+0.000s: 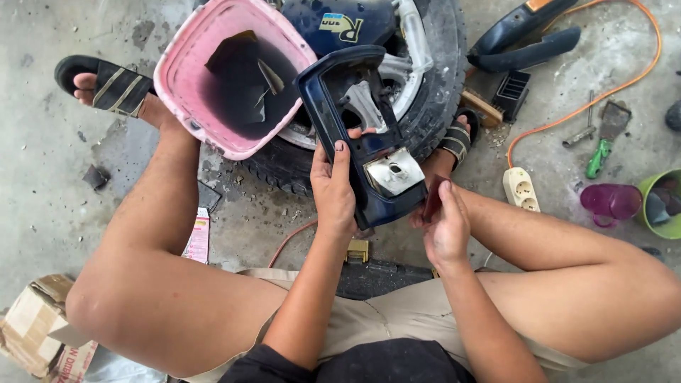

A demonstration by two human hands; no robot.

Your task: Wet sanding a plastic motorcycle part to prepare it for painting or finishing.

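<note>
My left hand (333,190) grips the left edge of a dark blue plastic motorbike panel (358,128), thumb on its face, holding it upright over a tyre. A silvery patch (392,174) sits on the panel's lower end. My right hand (445,225) holds a small dark red piece (433,198) against the panel's lower right edge. Both hands work between my bent knees.
A tyre with a silver wheel (425,92) lies ahead, a pink basin (206,78) leaning on it. An orange cable (610,89), white power strip (521,189), scraper (603,142), purple cup (610,202), green bucket (663,206) lie right. A cardboard box (35,326) sits left.
</note>
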